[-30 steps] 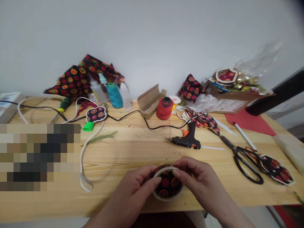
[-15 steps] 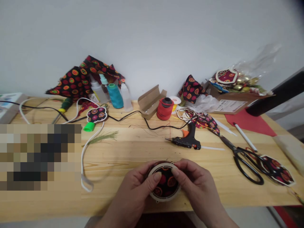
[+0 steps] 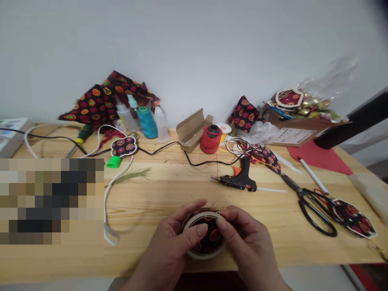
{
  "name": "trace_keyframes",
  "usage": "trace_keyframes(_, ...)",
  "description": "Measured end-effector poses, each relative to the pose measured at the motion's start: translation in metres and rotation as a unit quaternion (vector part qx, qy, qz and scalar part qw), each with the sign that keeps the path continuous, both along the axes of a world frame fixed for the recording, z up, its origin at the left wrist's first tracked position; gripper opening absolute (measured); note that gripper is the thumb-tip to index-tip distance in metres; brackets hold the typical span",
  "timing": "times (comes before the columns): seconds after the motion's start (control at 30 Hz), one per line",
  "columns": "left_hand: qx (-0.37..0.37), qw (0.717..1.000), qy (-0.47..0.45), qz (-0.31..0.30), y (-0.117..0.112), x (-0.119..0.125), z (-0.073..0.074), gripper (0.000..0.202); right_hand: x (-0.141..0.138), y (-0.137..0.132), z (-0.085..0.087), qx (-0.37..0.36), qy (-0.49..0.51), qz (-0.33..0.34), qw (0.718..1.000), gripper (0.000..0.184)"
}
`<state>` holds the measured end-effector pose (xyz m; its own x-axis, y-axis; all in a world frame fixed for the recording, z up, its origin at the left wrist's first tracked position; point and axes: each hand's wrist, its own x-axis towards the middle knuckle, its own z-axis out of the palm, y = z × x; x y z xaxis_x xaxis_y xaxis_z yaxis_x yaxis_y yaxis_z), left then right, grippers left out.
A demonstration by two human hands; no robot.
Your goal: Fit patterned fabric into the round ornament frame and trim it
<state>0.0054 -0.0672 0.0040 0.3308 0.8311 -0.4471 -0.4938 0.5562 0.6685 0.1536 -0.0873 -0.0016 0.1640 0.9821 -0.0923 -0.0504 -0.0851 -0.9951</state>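
Both hands hold a round ornament (image 3: 212, 241) with a pale ring frame and dark, fruit-patterned fabric in its middle, over the front edge of the table. My left hand (image 3: 172, 238) grips it from the left, thumb lying across the fabric and fingers behind the rim. My right hand (image 3: 247, 238) pinches the upper right rim, thumb in front, close to a small loop on the frame. The fingertips behind the ornament are partly hidden. Beyond the hands lies a black glue gun (image 3: 239, 178) with an orange trigger and a white glue stick in its back.
Black-handled scissors (image 3: 315, 210) and an octagonal fabric ornament (image 3: 357, 218) lie at right. Farther back stand a red thread spool (image 3: 210, 139), a teal thread cone (image 3: 147, 123) and a small open carton (image 3: 194, 131). A black cord (image 3: 206, 163) and white cable (image 3: 106, 194) cross the table.
The ornament has shifted slightly left and tilted a little. The left fingers have lifted from behind the rim, and the left thumb has slid farther over the fabric.
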Motion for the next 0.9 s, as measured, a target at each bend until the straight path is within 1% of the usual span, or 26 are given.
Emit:
trace_keyframes(0.1,0.016,1.0,-0.002,-0.007,0.0,0.002,0.0,0.023,0.0,0.002,0.003,0.016,-0.004,0.005,1.0,0.009)
trace_keyframes(0.2,0.024,1.0,0.002,-0.008,-0.001,0.003,0.0,0.017,-0.002,0.002,0.003,0.019,0.02,0.006,1.0,0.007)
trace_keyframes(0.3,0.016,1.0,0.013,0.0,-0.002,0.003,-0.001,0.016,-0.004,0.001,0.0,0.018,0.03,0.008,0.999,0.006)
trace_keyframes(0.57,-0.006,0.998,0.055,0.026,-0.003,0.003,0.003,0.015,-0.006,-0.005,-0.012,0.021,-0.008,0.023,0.999,0.01)
trace_keyframes(0.7,-0.019,0.997,0.068,0.038,-0.003,0.004,0.005,0.016,-0.013,-0.008,-0.012,0.013,-0.02,-0.001,1.0,0.014)
trace_keyframes(0.77,-0.017,0.997,0.067,0.042,-0.002,0.004,0.005,0.016,-0.016,-0.009,-0.01,0.016,-0.023,0.004,1.0,0.015)
trace_keyframes(0.83,-0.012,0.996,0.064,0.054,0.0,0.004,0.006,0.015,-0.01,-0.009,-0.008,0.046,-0.055,0.025,0.997,0.019)
trace_keyframes(0.87,-0.013,0.996,0.062,0.059,0.002,0.004,0.006,0.016,-0.001,-0.008,-0.007,0.069,-0.102,0.022,0.992,0.022)
trace_keyframes(0.9,-0.016,0.996,0.059,0.063,0.003,0.004,0.007,0.016,0.013,-0.006,-0.007,0.095,-0.171,0.009,0.981,0.026)
